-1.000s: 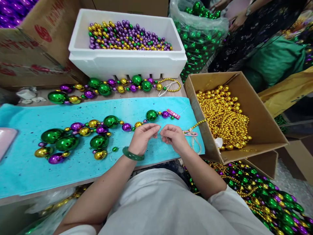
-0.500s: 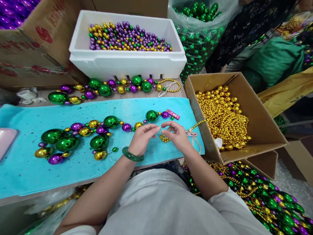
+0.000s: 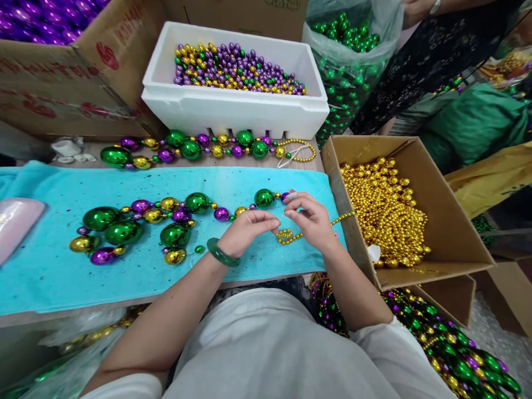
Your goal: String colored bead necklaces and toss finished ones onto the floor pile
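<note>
My left hand, with a green bangle at its wrist, is closed in a pinch over the cloth. A thin pale string shows faintly by its fingertips. Just to the right, my right hand has its fingers curled together; what they hold is hidden. Beyond the hands runs a strand of big green, purple and gold beads, lying bent on the blue cloth. A short chain of small gold beads lies below and between my hands. One loose green bead rests left of the bangle.
A finished-looking bead necklace lies behind the cloth. Behind it stands a white foam box of small beads. At right is a carton of gold bead chains. A bag of green beads and another person's arm are at the back.
My hands have moved apart, the right one shifting right and covering the pink tag near the strand's end. The view has shifted slightly.
</note>
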The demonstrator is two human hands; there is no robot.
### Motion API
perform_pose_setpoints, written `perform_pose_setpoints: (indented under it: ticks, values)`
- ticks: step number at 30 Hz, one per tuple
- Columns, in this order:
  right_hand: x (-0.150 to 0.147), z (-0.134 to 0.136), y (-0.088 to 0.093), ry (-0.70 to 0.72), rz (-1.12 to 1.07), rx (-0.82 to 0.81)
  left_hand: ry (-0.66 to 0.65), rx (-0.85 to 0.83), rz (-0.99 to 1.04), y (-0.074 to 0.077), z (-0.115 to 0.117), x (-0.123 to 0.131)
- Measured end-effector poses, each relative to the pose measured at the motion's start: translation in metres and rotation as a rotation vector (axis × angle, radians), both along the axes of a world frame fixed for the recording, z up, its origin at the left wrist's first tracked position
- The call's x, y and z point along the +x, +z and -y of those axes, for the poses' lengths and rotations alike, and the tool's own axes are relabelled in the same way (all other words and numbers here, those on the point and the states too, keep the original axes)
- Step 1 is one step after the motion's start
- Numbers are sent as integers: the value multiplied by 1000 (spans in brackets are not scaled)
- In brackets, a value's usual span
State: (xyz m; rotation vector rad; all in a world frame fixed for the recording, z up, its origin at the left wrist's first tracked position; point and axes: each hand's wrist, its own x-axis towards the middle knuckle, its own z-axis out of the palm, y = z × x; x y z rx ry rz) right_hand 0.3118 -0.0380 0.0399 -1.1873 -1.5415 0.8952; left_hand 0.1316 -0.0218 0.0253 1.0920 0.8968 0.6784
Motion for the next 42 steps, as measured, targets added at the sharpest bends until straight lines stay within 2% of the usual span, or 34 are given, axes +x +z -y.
perform_pose_setpoints:
  ticks: [3, 6, 8, 10, 12, 14, 17, 19, 21, 26, 33, 39, 41, 42]
  values:
    - [8, -4, -3, -117, 18, 33, 18, -57, 53, -3, 0, -3]
    - [9, -2, -12, -224, 145, 81, 103, -188, 184, -5, 1, -2]
    - [4, 4, -20, -191, 272, 122, 195, -248, 288, -6, 2, 1]
    - [-5, 13, -25, -94, 389, 157, 284, -223, 310, -6, 3, 6]
    - [-12, 21, -26, -13, 482, 184, 338, -94, 183, -8, 4, 10]
    - [-15, 25, -24, 15, 543, 199, 329, 63, -32, -9, 5, 13]
    - [-12, 22, -18, 35, 563, 208, 169, 142, -206, -11, 4, 14]
    - [-7, 15, -16, 53, 511, 197, 44, 81, -170, -11, 3, 13]
    - [-3, 9, -17, 57, 405, 161, -12, 0, -95, -12, 2, 12]
    - [1, 1, -26, 80, 99, -22, 31, -89, 6, -20, 2, 9]
    - [-3, 0, -29, 116, -217, -236, 52, 131, 56, -23, 3, 9]
    - [-21, 8, -37, -3, -531, -558, 319, 509, -179, -23, 10, 14]
    - [-25, 10, -40, -15, -560, -628, 357, 541, -205, -24, 11, 16]
    - [-26, 10, -40, -21, -550, -637, 365, 507, -191, -25, 12, 16]
